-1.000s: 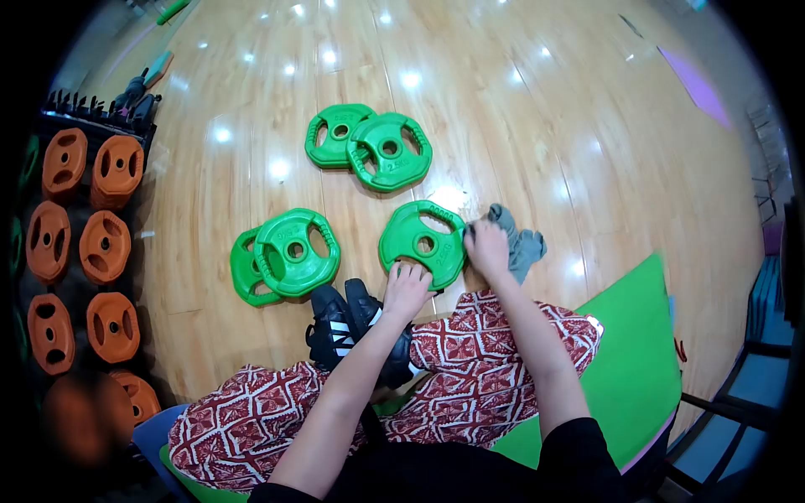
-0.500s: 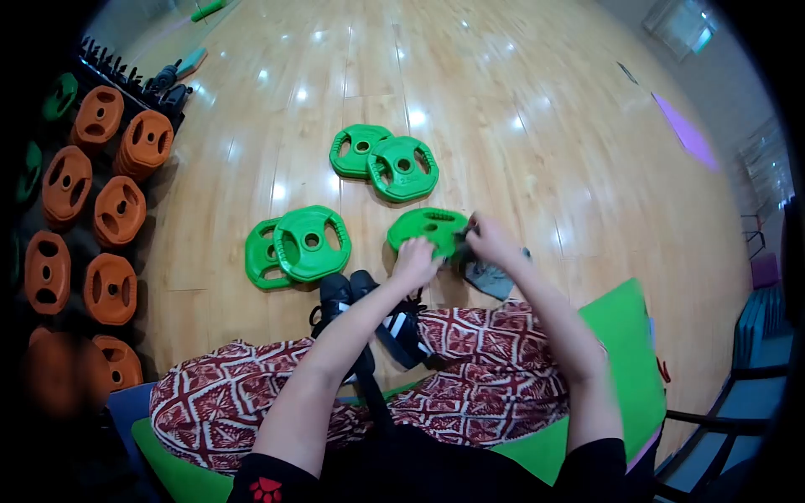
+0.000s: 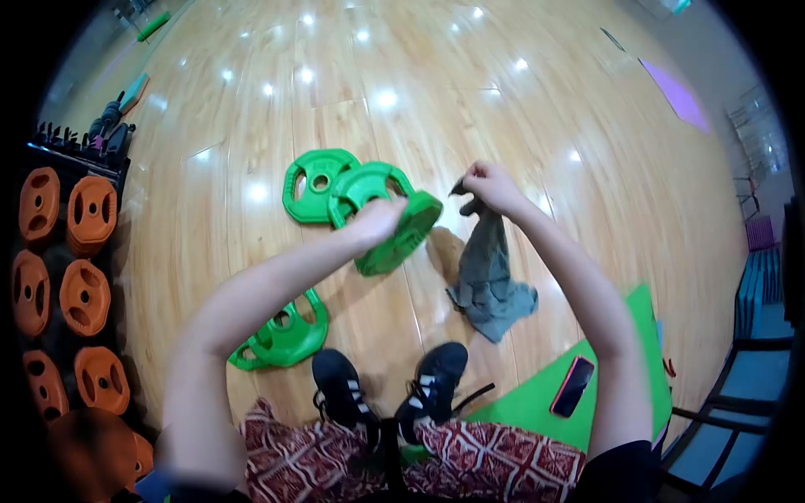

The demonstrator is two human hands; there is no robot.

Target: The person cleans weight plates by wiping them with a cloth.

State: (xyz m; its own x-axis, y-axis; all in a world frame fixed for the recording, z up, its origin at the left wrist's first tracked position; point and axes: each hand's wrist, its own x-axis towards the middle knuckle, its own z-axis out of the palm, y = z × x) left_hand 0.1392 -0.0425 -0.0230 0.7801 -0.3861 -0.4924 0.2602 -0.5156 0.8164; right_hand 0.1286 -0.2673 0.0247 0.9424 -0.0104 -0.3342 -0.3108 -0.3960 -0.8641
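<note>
My left hand is closed on a green weight plate, which is tilted on edge above the wooden floor. Just behind it, two more green plates lie overlapping. Pinched in my right hand is a grey cloth, hanging down with its lower end spread near the floor. Under my left forearm, more green plate shows, partly covered by the arm.
Stacked orange plates stand on a rack at left. My black shoes are on the floor in front of me. A phone lies on a green mat to the right. Blue step-like stacks stand at far right.
The green plate has come up off the floor and moved left in my left hand. My right hand has raised the cloth, now stretched downward. My view has shifted forward, and the phone now shows.
</note>
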